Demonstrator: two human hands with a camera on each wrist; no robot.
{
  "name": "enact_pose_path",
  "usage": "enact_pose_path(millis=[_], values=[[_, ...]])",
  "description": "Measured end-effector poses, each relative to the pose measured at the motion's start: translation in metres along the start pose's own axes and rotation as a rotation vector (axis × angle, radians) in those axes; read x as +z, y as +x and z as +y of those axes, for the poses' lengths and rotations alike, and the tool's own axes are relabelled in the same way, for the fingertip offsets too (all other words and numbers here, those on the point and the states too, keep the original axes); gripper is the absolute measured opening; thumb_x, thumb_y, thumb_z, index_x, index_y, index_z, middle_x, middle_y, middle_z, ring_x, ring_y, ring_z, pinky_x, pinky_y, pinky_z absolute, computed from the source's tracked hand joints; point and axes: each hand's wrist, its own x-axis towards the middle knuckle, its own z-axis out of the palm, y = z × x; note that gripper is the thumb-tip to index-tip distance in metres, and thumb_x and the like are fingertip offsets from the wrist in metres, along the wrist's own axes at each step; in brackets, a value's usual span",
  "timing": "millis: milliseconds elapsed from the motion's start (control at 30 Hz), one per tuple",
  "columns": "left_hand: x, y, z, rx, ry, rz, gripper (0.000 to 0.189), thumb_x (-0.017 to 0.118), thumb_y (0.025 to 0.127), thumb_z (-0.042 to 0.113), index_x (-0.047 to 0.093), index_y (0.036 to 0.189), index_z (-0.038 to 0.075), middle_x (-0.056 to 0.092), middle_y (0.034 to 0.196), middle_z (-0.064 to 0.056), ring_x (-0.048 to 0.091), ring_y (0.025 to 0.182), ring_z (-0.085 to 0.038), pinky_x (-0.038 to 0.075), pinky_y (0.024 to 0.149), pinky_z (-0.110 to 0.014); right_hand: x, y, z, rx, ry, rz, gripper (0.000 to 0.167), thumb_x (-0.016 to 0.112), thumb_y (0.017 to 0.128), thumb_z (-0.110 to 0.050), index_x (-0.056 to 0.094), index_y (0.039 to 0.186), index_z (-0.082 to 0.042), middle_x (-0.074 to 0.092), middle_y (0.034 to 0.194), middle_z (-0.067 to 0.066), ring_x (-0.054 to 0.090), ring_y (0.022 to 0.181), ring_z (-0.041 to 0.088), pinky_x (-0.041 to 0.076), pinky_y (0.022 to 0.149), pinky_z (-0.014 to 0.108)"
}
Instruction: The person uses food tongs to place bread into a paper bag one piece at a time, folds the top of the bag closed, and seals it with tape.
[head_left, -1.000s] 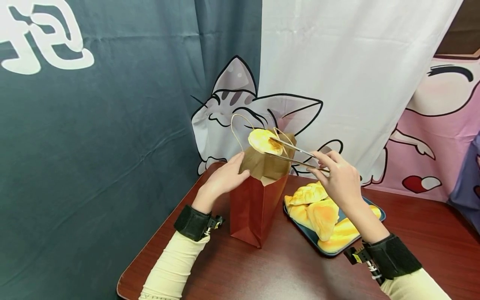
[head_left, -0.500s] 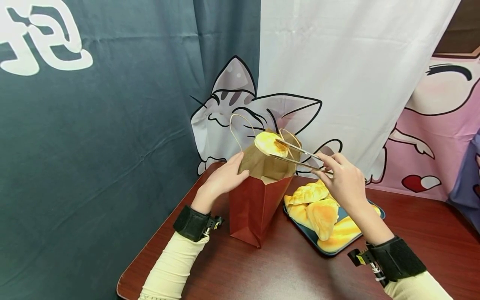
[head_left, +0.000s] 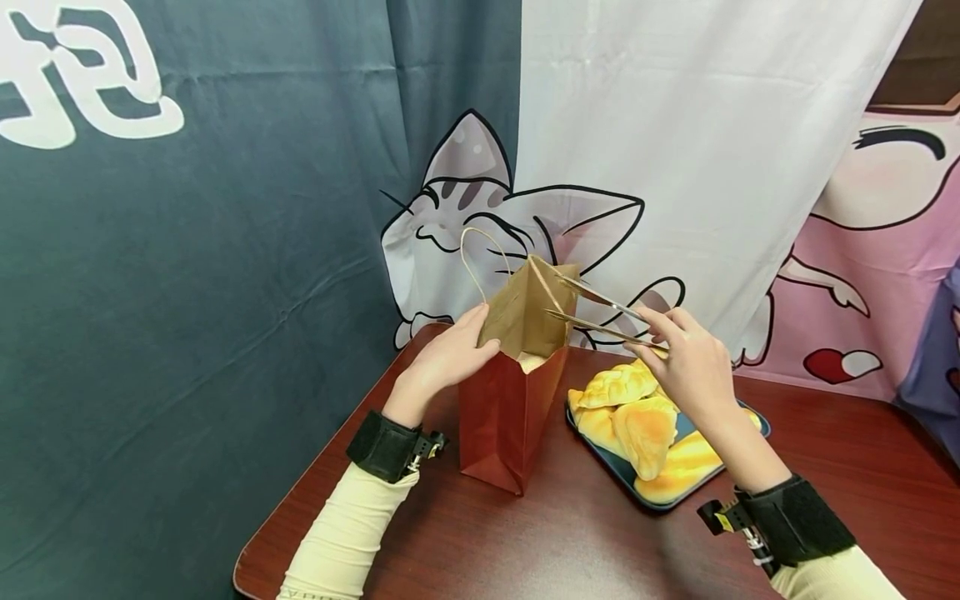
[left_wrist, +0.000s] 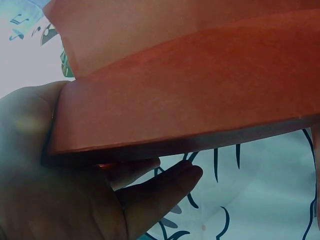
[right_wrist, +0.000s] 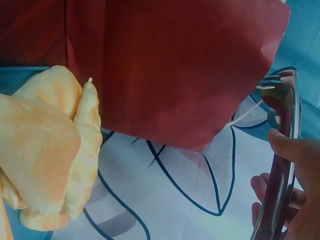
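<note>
A red paper bag [head_left: 498, 425] with a brown inside and cord handles stands open-topped on the table. My left hand [head_left: 453, 350] grips its left rim, and the left wrist view shows the bag's side [left_wrist: 180, 100] between thumb and fingers. In my right hand [head_left: 693, 367] is a pair of metal tongs [head_left: 603, 329], tips spread at the bag's mouth with nothing between them. From the right wrist, the tongs [right_wrist: 285, 127] reach past the bag's rim beside a cord handle. The bag's lower inside is hidden.
Right of the bag lies a blue tray [head_left: 686, 427] holding several bread rolls [head_left: 645, 433], below my right forearm. The table [head_left: 555, 550] has a rounded left edge, and a printed curtain [head_left: 315, 250] hangs behind it.
The round yellow bread pinched by the tongs over the bag has dropped out of sight at the bag's mouth. The tongs are now empty; the bag's right side swung out, then back. The left hand stays.
</note>
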Motion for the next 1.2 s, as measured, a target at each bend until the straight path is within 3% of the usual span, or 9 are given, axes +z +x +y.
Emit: enact_pose_path(millis=[233,533,700,967,1200], values=[[-0.001,0.0,0.002,-0.002,-0.006,-0.012,0.072,0.042,0.1,0.038,0.017,0.161,0.01,0.018,0.168,-0.007,0.021,0.155,-0.022,0.025,0.123,-0.044,-0.005,-0.004,0.003,-0.001,-0.017,0.005,0.05,0.088,0.073,-0.019,0.071,0.121,-0.015,0.058,0.081,0.006,0.058,0.061,0.02,0.036,0.047,0.032],[-0.002,0.0,0.002,-0.001,-0.007,-0.018,0.071,0.041,0.1,0.038,0.016,0.161,0.01,0.017,0.168,-0.007,0.019,0.155,-0.022,0.024,0.124,-0.044,-0.015,-0.009,0.01,0.015,-0.004,0.02,0.05,0.088,0.073,-0.018,0.071,0.12,-0.017,0.063,0.084,0.007,0.061,0.064,0.022,0.036,0.046,0.032],[-0.001,0.0,0.001,0.001,-0.004,-0.018,0.071,0.041,0.1,0.038,0.016,0.161,0.01,0.017,0.168,-0.007,0.019,0.155,-0.022,0.024,0.124,-0.044,-0.021,-0.013,0.016,0.038,0.01,0.032,0.05,0.088,0.072,-0.016,0.071,0.12,-0.015,0.065,0.086,0.01,0.063,0.067,0.025,0.041,0.05,0.037],[0.0,0.001,0.001,0.004,-0.014,-0.006,0.071,0.042,0.1,0.037,0.016,0.161,0.009,0.018,0.168,-0.008,0.021,0.155,-0.023,0.025,0.123,-0.044,-0.033,-0.026,0.036,0.083,-0.044,0.046,0.049,0.087,0.072,-0.011,0.071,0.118,-0.013,0.064,0.086,0.011,0.061,0.063,0.027,0.04,0.048,0.038],[0.0,0.001,0.002,0.006,-0.011,-0.005,0.072,0.042,0.1,0.037,0.017,0.161,0.009,0.018,0.168,-0.008,0.021,0.155,-0.023,0.025,0.123,-0.044,-0.038,-0.049,0.061,0.119,-0.108,0.01,0.055,0.088,0.07,-0.013,0.07,0.122,-0.018,0.062,0.087,0.01,0.064,0.067,0.029,0.038,0.045,0.037]])
